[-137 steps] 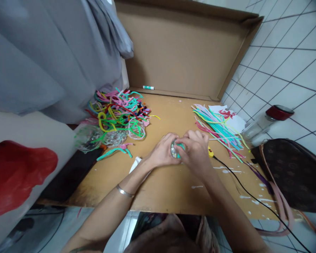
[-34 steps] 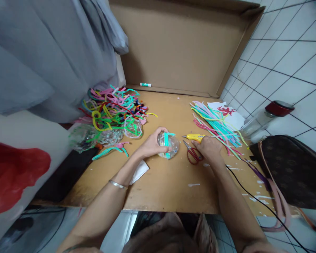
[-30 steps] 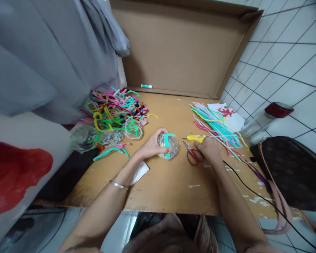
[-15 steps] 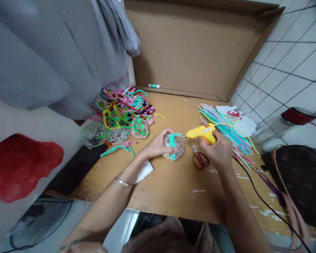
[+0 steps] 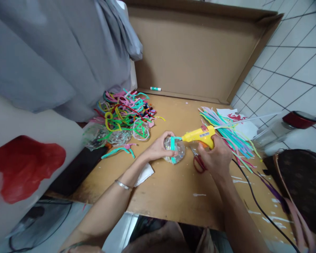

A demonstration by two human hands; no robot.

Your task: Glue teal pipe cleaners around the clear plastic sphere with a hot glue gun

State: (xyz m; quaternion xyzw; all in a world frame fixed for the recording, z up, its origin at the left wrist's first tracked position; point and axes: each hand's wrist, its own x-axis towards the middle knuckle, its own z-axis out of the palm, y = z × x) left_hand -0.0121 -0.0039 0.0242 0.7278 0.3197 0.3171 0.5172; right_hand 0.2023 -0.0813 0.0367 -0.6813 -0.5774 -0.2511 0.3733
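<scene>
My left hand (image 5: 160, 146) is closed round the side of a round clear plastic container (image 5: 180, 153). A teal pipe cleaner (image 5: 173, 144) runs down the container, and its upper end bends to the right. In my right hand (image 5: 218, 154) is a yellow hot glue gun (image 5: 197, 134), fingers wrapped round the handle by its orange trigger. Its nozzle tip meets the container's upper right edge, near the bent teal end; whether they touch I cannot tell. Red-handled scissors (image 5: 198, 164) lie just below the glue gun, partly behind my right hand.
Tangled coloured pipe cleaners (image 5: 121, 112) and several clear plastic pieces (image 5: 94, 137) lie at left. Straight pipe cleaners (image 5: 226, 126) are bundled at right, before a bottle (image 5: 276, 130) and brown bag (image 5: 297, 189). A black cord (image 5: 252, 193) crosses the right side. Cardboard (image 5: 189, 52) stands behind.
The glue gun has shifted slightly left and down, its nozzle now closer over the container's edge. My right hand covers more of the scissors. My left hand keeps its hold; the whole view has shifted slightly.
</scene>
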